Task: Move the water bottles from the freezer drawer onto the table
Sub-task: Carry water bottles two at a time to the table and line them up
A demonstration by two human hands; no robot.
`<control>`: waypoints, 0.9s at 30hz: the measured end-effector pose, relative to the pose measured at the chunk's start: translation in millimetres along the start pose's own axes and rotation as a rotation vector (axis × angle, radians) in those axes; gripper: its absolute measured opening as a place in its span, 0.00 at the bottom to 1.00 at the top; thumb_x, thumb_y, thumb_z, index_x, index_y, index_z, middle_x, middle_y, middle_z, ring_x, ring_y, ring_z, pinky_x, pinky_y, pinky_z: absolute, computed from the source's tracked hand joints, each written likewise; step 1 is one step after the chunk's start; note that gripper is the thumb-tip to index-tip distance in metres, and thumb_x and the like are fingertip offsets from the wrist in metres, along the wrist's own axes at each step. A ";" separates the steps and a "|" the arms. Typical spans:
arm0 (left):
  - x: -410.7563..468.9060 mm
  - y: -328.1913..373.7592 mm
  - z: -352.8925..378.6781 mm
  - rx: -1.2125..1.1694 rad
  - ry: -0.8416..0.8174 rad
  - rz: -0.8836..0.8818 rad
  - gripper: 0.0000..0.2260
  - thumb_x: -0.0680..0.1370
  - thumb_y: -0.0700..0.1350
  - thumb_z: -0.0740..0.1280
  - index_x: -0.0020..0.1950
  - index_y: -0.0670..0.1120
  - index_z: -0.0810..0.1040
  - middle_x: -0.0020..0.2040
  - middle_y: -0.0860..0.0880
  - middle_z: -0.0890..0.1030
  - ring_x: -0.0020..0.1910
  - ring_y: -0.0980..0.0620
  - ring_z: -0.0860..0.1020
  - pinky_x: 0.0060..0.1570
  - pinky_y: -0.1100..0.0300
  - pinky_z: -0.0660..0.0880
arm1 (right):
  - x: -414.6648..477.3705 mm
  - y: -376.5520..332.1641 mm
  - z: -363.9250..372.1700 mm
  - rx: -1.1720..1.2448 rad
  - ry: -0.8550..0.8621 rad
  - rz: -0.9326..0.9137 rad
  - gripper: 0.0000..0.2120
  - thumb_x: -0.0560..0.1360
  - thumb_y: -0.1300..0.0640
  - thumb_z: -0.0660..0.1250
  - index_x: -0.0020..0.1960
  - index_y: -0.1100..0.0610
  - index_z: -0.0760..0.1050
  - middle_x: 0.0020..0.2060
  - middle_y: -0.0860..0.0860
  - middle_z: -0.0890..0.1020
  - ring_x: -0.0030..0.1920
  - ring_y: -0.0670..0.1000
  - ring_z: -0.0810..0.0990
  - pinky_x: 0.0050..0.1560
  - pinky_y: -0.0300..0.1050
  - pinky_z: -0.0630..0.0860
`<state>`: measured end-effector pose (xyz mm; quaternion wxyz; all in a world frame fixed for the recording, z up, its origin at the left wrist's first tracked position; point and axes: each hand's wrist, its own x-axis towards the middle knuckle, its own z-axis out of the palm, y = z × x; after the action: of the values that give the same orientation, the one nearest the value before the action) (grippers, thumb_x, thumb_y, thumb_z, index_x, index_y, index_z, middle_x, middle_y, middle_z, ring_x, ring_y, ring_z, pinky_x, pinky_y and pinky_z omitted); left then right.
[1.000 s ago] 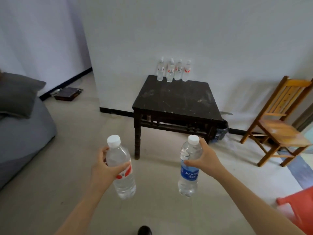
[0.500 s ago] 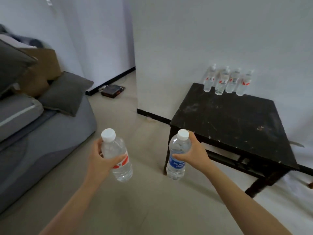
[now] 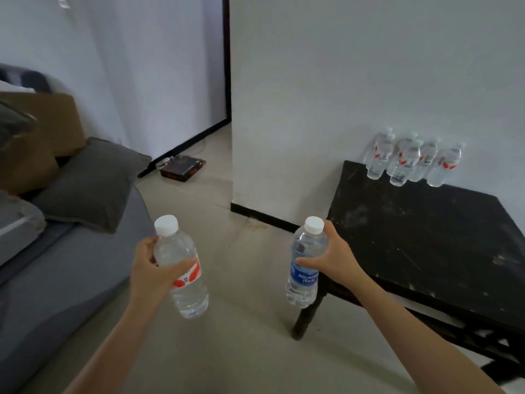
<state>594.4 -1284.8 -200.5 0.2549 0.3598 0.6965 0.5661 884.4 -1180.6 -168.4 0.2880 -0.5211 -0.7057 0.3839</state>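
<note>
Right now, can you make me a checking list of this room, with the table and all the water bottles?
Surface: black table, scuffed with pale marks.
Job's things: red-label bottle and blue-label bottle held, not yet on the table; cluster of bottles standing at its back edge by the wall.
Clutter: dark box on the floor; cushion on the grey sofa, cardboard box behind.
Hands: left hand grips the red-label bottle; right hand grips the blue-label bottle.
Cables: nothing seen.
Surroundings: white walls, pale floor.

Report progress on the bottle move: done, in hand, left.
Done: several bottles stand at the back of the table. In hand: the left hand grips a red-label bottle, the right hand a blue-label bottle, both short of the table. Left: set both down; the freezer drawer is out of view, so more may remain.
</note>
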 end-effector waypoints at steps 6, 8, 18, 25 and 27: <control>131.9 18.9 5.7 -0.020 -0.080 0.057 0.28 0.64 0.36 0.77 0.57 0.48 0.66 0.52 0.48 0.72 0.50 0.49 0.73 0.46 0.54 0.70 | 78.7 -31.7 22.6 -0.023 0.151 0.075 0.33 0.64 0.61 0.76 0.59 0.46 0.59 0.50 0.40 0.71 0.55 0.46 0.71 0.55 0.44 0.72; 170.5 14.9 14.3 -0.031 -0.109 0.066 0.29 0.63 0.37 0.77 0.56 0.49 0.66 0.52 0.49 0.74 0.50 0.48 0.75 0.47 0.53 0.72 | 100.2 -34.0 25.1 -0.022 0.208 0.122 0.35 0.65 0.61 0.76 0.62 0.48 0.59 0.54 0.44 0.70 0.57 0.47 0.70 0.58 0.48 0.72; 297.0 10.6 102.8 -0.038 -0.322 0.090 0.31 0.62 0.40 0.79 0.57 0.52 0.66 0.53 0.49 0.75 0.52 0.48 0.76 0.47 0.55 0.73 | 206.0 -12.2 22.5 -0.070 0.283 0.276 0.37 0.65 0.62 0.75 0.67 0.53 0.59 0.54 0.46 0.71 0.56 0.48 0.71 0.59 0.50 0.72; 393.4 41.4 172.2 -0.042 -0.371 0.165 0.38 0.53 0.52 0.79 0.58 0.53 0.66 0.53 0.51 0.75 0.51 0.50 0.76 0.45 0.60 0.72 | 318.3 9.2 2.5 -0.029 0.310 0.250 0.32 0.63 0.62 0.76 0.57 0.47 0.60 0.46 0.40 0.71 0.55 0.48 0.73 0.53 0.44 0.73; 420.7 49.1 185.3 -0.058 -0.371 0.180 0.39 0.53 0.53 0.79 0.60 0.53 0.67 0.55 0.51 0.76 0.53 0.50 0.76 0.47 0.58 0.73 | 349.6 10.1 -3.6 -0.002 0.333 0.237 0.32 0.63 0.62 0.76 0.57 0.47 0.60 0.46 0.40 0.71 0.55 0.49 0.73 0.53 0.45 0.73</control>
<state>489.0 -835.6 -173.2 0.3373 0.5111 0.5861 0.5306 790.8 -843.6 -172.8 0.3529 -0.6572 -0.5824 0.3230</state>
